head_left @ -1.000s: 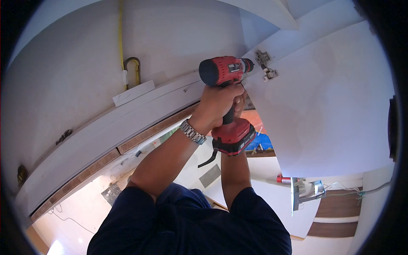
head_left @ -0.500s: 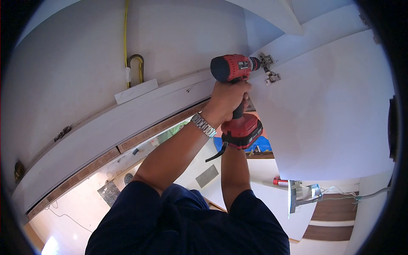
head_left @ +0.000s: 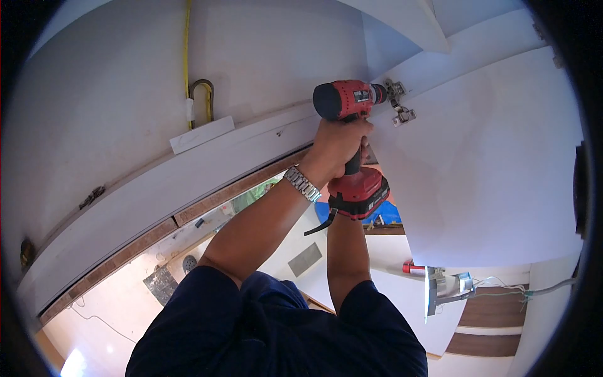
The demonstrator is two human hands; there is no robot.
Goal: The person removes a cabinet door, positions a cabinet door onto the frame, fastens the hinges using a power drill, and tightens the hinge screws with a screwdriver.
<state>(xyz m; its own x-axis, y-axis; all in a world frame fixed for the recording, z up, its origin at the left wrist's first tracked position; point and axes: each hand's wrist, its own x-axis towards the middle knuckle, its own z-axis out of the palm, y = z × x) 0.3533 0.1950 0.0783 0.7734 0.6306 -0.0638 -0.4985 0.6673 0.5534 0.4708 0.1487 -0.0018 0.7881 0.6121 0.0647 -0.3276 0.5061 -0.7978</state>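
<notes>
My left hand (head_left: 338, 146), a metal-band watch (head_left: 303, 184) on its wrist, is closed around the grip of a red and black cordless drill (head_left: 353, 100). The drill lies nearly level, its chuck (head_left: 379, 94) pointing right at a metal cabinet hinge (head_left: 396, 91). Whether the bit touches a screw is too small to make out. Below the grip is the red battery base (head_left: 358, 191) with a black strap hanging from it. My right forearm (head_left: 347, 251) rises behind the battery; my right hand is hidden behind the drill, fingers not clearly distinguishable. The hinge joins a white door panel (head_left: 483, 163).
A yellow cable (head_left: 186, 56) runs down the wall to a bent loop above a white block (head_left: 202, 134) on the ledge (head_left: 157, 169). A lamp with loose wires (head_left: 449, 289) is at lower right. Below are a grey slipper (head_left: 189, 264) and a white board (head_left: 408, 301).
The drill and my hands have shifted very slightly to the right in the picture. The drill's chuck stays at the hinge.
</notes>
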